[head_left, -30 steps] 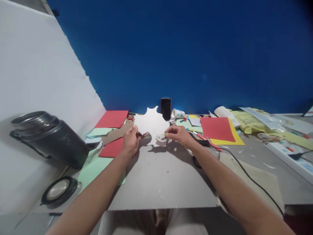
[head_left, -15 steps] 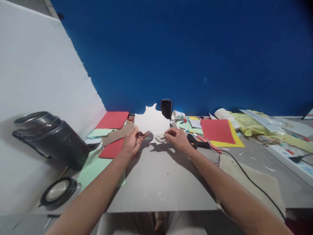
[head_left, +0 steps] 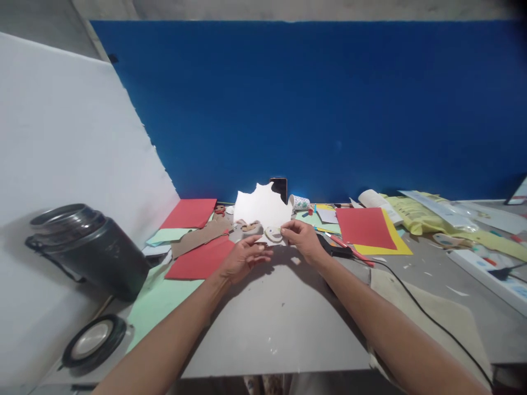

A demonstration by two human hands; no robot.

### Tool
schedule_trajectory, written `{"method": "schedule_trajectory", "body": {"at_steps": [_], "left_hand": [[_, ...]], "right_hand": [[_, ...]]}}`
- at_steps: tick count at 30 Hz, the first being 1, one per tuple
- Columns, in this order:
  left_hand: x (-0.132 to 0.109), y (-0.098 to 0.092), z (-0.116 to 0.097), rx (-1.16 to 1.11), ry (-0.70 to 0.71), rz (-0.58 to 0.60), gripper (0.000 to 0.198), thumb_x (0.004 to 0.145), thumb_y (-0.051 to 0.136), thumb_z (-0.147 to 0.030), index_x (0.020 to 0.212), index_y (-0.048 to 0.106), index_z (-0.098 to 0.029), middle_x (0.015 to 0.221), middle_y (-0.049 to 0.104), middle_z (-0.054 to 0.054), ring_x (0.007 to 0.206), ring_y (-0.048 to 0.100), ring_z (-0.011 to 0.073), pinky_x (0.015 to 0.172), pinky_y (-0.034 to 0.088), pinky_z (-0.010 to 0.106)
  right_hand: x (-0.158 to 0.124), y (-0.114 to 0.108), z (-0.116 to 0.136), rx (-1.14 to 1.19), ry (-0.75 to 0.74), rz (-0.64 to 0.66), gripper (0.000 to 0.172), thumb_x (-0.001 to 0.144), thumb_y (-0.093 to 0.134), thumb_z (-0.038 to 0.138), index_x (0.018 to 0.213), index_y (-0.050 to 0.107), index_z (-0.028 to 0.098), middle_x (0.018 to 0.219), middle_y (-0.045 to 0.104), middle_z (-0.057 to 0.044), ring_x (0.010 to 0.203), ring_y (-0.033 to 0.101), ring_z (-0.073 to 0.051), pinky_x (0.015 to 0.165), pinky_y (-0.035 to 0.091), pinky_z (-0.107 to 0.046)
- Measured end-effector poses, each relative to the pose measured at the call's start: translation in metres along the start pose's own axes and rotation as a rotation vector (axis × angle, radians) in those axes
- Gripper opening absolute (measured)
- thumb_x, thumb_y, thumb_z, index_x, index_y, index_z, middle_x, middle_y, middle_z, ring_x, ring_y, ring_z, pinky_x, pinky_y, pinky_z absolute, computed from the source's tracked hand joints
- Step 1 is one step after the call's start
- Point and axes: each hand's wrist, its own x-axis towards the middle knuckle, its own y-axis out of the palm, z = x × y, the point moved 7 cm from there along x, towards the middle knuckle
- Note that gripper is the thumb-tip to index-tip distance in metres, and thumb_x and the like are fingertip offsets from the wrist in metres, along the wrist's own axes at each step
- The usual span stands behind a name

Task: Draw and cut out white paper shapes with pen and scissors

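My right hand [head_left: 303, 237] pinches the edge of a small round off-white piece [head_left: 272, 235] with thumb and forefinger. Close to its lower left is my left hand [head_left: 249, 257], palm partly up, thumb and fingers apart. Whether its fingertips touch the round piece I cannot tell. A white sheet with a jagged, scalloped edge [head_left: 261, 207] is just behind both hands. Between that sheet and my left hand lies a small brownish looped object [head_left: 248, 226], too blurred to name.
Red sheets [head_left: 200, 258], green paper [head_left: 164, 296] and a dark flask [head_left: 93, 249] with its lid [head_left: 94, 340] are leftward. On the right are a black glue gun [head_left: 335, 249], its cord, a red sheet [head_left: 366, 227] and a power strip [head_left: 486, 280]. A phone [head_left: 280, 189] leans behind.
My left hand has moved right and lower, towards the round piece, and its fingers have spread; the dark object between them no longer shows there. The view has tilted up slightly.
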Motion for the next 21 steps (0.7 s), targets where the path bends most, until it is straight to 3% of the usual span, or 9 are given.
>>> {"method": "schedule_trajectory", "body": {"at_steps": [8,15,21], "left_hand": [[-0.0015,0.0068,0.0001,0.020,0.077,-0.038,0.028,0.073,0.082,-0.010,0.100,0.076,-0.013,0.092,0.078,0.011,0.078,0.076,0.0193,0.075,0.063,0.029],[-0.0047,0.0087,-0.0060,0.061,0.083,-0.027,0.031,0.070,0.084,-0.013,0.100,0.075,-0.011,0.091,0.078,0.012,0.077,0.074,0.0194,0.077,0.062,0.031],[-0.0009,0.0071,-0.0013,0.136,0.123,-0.050,0.038,0.070,0.087,-0.039,0.093,0.072,-0.012,0.091,0.075,0.009,0.072,0.071,0.0178,0.070,0.058,0.031]], "right_hand": [[-0.0034,0.0030,0.0042,-0.060,-0.004,0.045,0.012,0.074,0.072,0.030,0.078,0.071,0.019,0.065,0.065,0.001,0.059,0.056,-0.013,0.061,0.046,-0.027],[-0.0006,0.0033,0.0033,-0.082,0.018,0.098,0.013,0.073,0.072,0.030,0.078,0.071,0.018,0.070,0.068,0.000,0.062,0.060,-0.014,0.061,0.050,-0.027],[-0.0018,0.0086,-0.0012,-0.136,0.010,0.140,0.014,0.074,0.072,0.031,0.078,0.071,0.018,0.071,0.071,-0.001,0.064,0.064,-0.015,0.062,0.051,-0.027]]}}
